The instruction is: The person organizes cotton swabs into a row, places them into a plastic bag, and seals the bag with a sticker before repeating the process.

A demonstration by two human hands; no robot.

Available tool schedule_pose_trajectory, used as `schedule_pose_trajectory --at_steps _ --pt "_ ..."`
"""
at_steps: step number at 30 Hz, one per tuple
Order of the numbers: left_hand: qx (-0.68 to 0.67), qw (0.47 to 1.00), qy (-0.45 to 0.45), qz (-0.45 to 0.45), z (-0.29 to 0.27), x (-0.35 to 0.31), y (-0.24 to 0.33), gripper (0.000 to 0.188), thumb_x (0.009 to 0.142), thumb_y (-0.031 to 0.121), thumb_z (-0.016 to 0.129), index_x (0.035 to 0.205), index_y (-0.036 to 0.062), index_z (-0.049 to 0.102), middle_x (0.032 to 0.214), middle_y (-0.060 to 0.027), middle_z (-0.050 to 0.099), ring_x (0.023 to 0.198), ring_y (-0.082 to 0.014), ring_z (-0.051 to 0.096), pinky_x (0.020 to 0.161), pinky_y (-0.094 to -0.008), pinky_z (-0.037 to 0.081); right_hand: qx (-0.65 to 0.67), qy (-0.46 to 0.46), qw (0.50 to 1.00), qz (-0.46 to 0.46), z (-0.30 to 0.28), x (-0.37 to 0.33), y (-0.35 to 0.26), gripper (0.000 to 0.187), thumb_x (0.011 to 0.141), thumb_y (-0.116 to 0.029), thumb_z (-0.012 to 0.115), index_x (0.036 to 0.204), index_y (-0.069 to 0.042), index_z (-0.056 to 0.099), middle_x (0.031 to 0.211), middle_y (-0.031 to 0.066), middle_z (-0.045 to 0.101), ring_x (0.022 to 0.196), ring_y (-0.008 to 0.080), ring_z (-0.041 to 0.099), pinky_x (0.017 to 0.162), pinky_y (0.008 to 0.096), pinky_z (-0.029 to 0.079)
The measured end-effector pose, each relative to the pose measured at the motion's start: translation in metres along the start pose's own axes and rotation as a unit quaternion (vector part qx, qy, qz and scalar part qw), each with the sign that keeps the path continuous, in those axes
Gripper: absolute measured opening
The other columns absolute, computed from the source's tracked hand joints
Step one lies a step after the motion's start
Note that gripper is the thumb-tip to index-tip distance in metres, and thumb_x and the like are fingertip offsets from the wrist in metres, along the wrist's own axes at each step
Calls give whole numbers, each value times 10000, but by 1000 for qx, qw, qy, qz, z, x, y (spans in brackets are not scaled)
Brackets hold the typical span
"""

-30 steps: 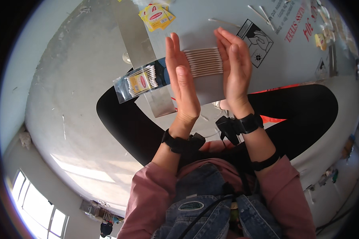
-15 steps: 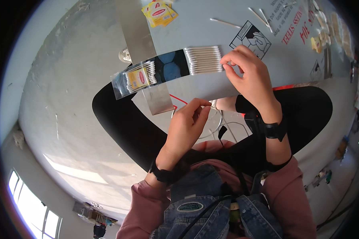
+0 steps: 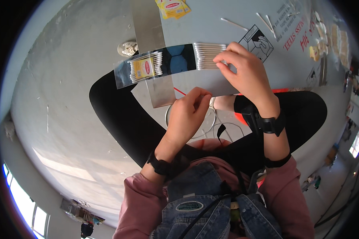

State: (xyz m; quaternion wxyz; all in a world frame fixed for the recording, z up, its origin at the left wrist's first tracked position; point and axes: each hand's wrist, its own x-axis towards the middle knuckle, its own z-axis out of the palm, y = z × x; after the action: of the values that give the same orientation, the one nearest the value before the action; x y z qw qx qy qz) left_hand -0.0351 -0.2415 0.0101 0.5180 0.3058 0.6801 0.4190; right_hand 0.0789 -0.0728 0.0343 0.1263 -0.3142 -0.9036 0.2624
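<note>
A row of cotton swabs [image 3: 205,56] lies side by side on the table, white tips lined up. My right hand [image 3: 245,69] reaches over the right end of this row, its thumb and fingertips drawn together at the swabs; whether they grip one is hidden. Below the table's near edge, my left hand [image 3: 188,113] hovers with thumb and forefinger pinched and nothing visible between them. Left of the row, a clear plastic bag [image 3: 123,75] contains more swabs and a yellow card [image 3: 143,69]. It lies on a dark strip with blue shapes [image 3: 178,59].
Yellow cards [image 3: 174,8] are stacked at the far side. Several loose swabs [image 3: 234,24] lie beyond my right hand, with bundled swabs [image 3: 334,42] at the far right. A metal strip [image 3: 160,93] crosses the table's left end. My crossed legs [image 3: 113,107] are beneath.
My right hand has moved left over the end of the swab row, its fingertips now overlapping the swabs. My left hand keeps its pinched pose. The whole view has shifted slightly.
</note>
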Motion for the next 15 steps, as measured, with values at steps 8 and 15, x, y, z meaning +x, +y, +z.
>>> schedule_pose_trajectory --at_steps 8,15 --pt "-25 1000 -6 1 -2 -1 1 128 947 143 636 993 26 660 678 -129 654 541 -232 608 528 -326 447 3 -8 1000 13 2 -1 -4 37 850 -70 697 871 -94 678 842 36 590 653 257 609 578 359 499" --pt "-24 1000 -9 -9 -1 0 6 127 950 140 626 997 27 662 685 -126 658 545 -237 611 532 -337 453 23 172 985 -23 9 16 11 207 961 -47 578 1162 -70 622 1105 116 630 965 296 642 785 363 535"
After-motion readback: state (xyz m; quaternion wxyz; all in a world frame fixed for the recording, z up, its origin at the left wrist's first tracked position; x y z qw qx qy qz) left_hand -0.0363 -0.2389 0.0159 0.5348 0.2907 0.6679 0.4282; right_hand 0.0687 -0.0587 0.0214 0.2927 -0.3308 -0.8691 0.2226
